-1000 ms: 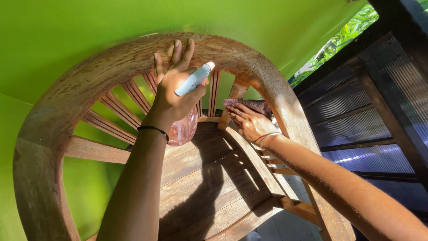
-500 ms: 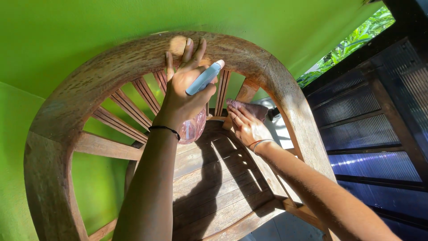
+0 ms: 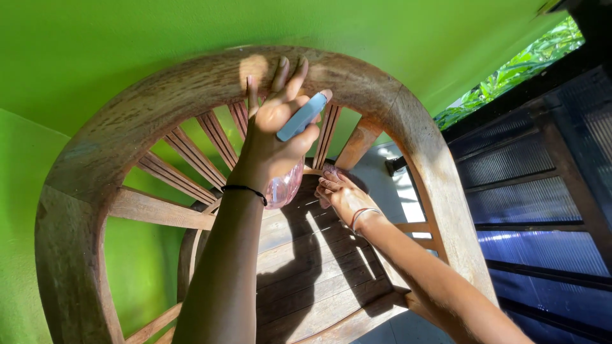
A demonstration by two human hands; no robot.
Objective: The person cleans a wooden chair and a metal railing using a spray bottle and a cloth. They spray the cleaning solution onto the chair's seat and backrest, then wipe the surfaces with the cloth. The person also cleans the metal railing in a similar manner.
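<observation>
Being raised against the curved back of a wooden wheel-shaped chair (image 3: 191, 95), a clear pink spray bottle (image 3: 285, 185) with a grey-blue nozzle (image 3: 301, 117) is being gripped in the left hand (image 3: 274, 137), fingers partly splayed over the rim. Over the last second the bottle is being brought higher and closer to the spokes — suggesting the spraying is being carried up to the backrest. The right hand (image 3: 344, 197) is being pressed onto the slatted seat (image 3: 306, 267), seemingly on a small pinkish cloth, though shadow is hiding it. A green wall (image 3: 127, 38) is being seen behind.
</observation>
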